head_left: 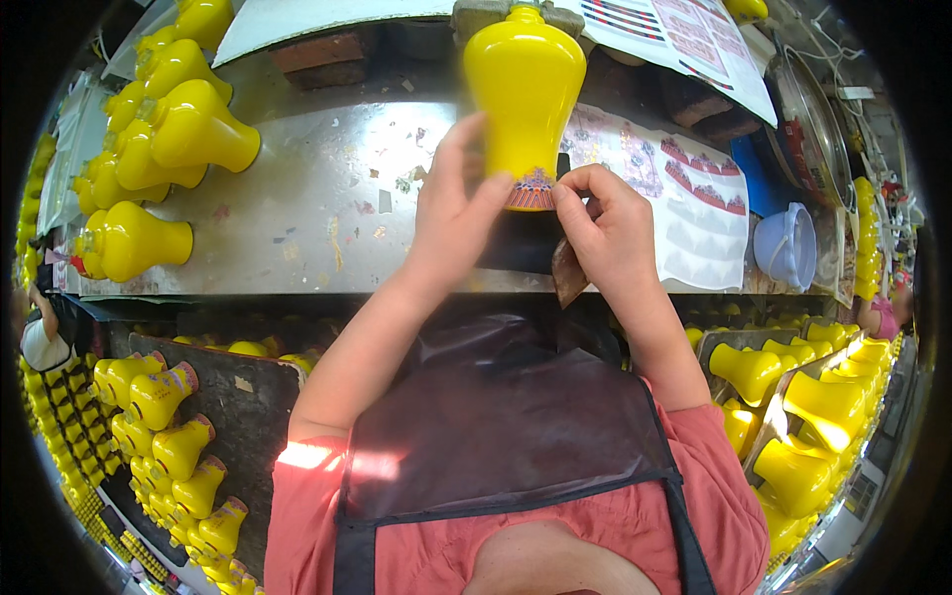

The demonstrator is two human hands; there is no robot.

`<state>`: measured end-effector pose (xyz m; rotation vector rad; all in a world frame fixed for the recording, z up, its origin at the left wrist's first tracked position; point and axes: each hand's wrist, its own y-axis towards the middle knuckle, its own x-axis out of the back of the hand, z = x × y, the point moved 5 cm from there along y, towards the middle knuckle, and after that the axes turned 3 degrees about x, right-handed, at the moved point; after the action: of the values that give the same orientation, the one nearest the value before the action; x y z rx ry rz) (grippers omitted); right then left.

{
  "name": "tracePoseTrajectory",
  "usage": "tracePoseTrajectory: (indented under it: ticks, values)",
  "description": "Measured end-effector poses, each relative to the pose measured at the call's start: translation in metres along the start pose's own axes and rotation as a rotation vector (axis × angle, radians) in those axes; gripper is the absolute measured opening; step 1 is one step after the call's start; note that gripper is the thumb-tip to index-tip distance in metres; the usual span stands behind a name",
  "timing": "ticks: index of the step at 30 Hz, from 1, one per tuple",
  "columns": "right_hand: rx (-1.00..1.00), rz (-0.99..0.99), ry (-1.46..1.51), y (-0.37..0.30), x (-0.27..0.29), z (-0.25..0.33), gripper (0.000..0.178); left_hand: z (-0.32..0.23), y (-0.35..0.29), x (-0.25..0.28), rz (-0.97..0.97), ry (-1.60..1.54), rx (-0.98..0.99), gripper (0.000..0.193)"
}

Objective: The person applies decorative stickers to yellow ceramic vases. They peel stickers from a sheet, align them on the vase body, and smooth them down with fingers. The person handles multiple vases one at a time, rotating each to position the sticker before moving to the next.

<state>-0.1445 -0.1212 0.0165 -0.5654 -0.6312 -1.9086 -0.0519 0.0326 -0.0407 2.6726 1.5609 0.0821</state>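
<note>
A glossy yellow vase (524, 89) lies in front of me, its neck at a grey block (466, 22) and its base toward me. Round the base runs a patterned decal strip (533, 191) in blue, orange and purple. My left hand (451, 208), slightly blurred, holds the vase's left side, thumb near the base and fingers partly hidden. At the decal's right end, my right hand (610, 223) is closed, thumb and index finger pinching its edge. Below that palm hangs a flat, brown, pointed piece (568, 275), seemingly held by the curled fingers.
Several yellow vases (198, 127) lie on the left of the metal table (297, 213). Decal sheets (704, 213) and a pale blue bucket (783, 246) are at the right. Bricks (322, 59) stand farther back. Racks of decorated vases (183, 446) and plain vases (793, 471) flank me.
</note>
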Motion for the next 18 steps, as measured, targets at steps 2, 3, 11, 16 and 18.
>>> tracePoseTrajectory:
  ticks: [2, 3, 11, 16, 18]
  values:
    - [-0.059, 0.035, 0.055, 0.0, -0.001, -0.005, 0.015, -0.003, 0.001, -0.002, -0.017, -0.012, 0.013, 0.069]
    - [-0.081, 0.045, 0.057, 0.0, -0.002, -0.006, 0.015, -0.006, 0.002, -0.002, -0.026, 0.032, -0.018, 0.07]
    - [-0.116, 0.067, 0.014, 0.0, -0.007, -0.015, 0.018, -0.013, 0.002, -0.005, -0.065, 0.103, -0.067, 0.07]
    - [-0.178, 0.012, 0.069, 0.004, 0.002, -0.019, 0.023, -0.007, 0.001, -0.004, -0.043, 0.164, -0.066, 0.076]
    - [-0.251, 0.043, 0.105, 0.003, 0.002, -0.02, 0.041, -0.008, 0.0, -0.003, -0.032, 0.204, -0.148, 0.082]
